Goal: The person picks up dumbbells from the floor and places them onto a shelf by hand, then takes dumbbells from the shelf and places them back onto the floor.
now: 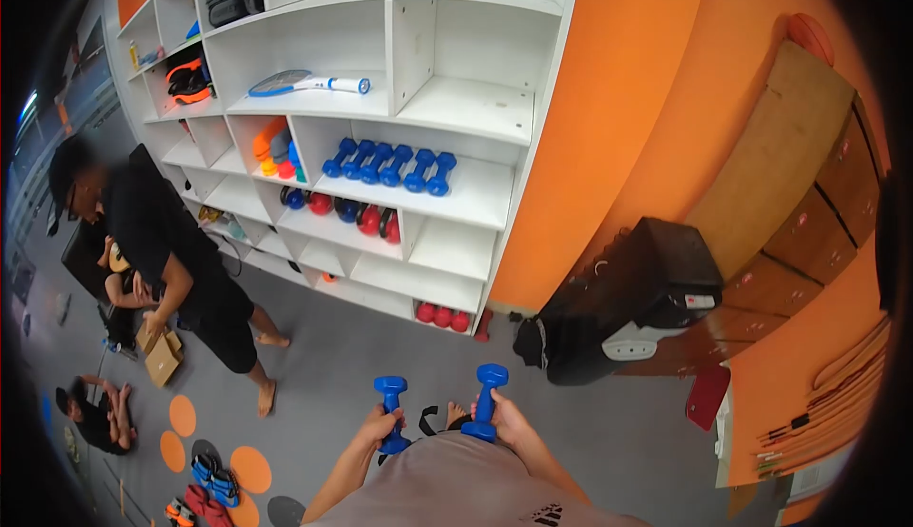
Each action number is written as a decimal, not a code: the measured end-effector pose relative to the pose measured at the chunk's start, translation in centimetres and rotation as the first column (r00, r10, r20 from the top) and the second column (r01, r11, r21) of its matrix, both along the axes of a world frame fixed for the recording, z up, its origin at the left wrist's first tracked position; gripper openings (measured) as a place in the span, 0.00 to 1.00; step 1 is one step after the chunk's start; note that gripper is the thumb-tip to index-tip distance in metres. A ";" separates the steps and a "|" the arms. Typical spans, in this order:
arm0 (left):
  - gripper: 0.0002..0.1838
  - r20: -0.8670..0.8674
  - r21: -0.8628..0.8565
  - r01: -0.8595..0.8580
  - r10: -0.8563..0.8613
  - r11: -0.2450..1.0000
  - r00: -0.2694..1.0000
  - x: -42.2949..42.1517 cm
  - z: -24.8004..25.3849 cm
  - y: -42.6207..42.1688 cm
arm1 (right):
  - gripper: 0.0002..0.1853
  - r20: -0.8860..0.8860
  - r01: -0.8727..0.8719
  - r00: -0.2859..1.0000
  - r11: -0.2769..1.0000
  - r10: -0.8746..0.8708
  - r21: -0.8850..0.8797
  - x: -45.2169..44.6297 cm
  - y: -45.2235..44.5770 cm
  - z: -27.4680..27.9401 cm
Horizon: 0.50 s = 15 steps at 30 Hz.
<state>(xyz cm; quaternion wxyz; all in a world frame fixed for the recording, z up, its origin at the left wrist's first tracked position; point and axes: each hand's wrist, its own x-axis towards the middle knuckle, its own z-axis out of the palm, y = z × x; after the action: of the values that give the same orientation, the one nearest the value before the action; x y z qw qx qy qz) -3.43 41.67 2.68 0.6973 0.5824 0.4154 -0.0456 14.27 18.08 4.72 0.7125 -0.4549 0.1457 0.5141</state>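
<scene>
My left hand [378, 424] is wrapped round the handle of a blue dumbbell [391, 389], held upright in front of my waist. On the other side, my right hand [508, 417] grips a second blue dumbbell [492, 377], also roughly upright and slightly tilted. The two dumbbells are apart, with a dark strap and part of a bare foot visible between them. Ahead, several blue dumbbells [397, 165] stand in a row on a white shelf [475, 205].
A person in black [157, 213] stands at the left by a cardboard box [164, 358]; others sit behind. Kettlebells [369, 220] and red dumbbells [442, 315] fill lower shelves. A black cabinet [656, 270] stands right. Gloves [215, 479] lie on the floor lower left.
</scene>
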 end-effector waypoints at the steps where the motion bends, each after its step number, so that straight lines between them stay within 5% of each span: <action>1: 0.11 0.016 0.005 0.014 -0.014 1.000 1.000 2.1 0.3 0.9 | 0.19 -0.006 -0.002 1.000 1.000 0.002 0.000 2.2 0.9 0.8; 8: 0.13 -0.005 0.079 0.041 -0.040 0.996 0.999 15.8 1.0 5.0 | 0.16 0.096 -0.134 0.983 0.973 0.154 -0.188 14.4 7.9 1.8; 10: 0.12 0.131 0.055 0.123 -0.129 0.991 0.983 19.9 1.2 7.4 | 0.15 0.173 -0.168 0.962 0.958 0.211 -0.233 17.7 10.4 2.3; 15: 0.09 0.098 0.212 0.356 -0.382 0.910 0.919 32.9 3.0 14.7 | 0.12 0.386 -0.093 0.901 0.957 0.199 -0.276 26.8 17.3 3.0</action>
<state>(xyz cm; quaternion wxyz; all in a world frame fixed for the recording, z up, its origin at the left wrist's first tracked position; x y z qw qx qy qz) 29.48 56.41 5.64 0.6441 0.7161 0.2511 -0.0967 41.06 35.35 7.70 0.6231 -0.6483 0.0221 0.4369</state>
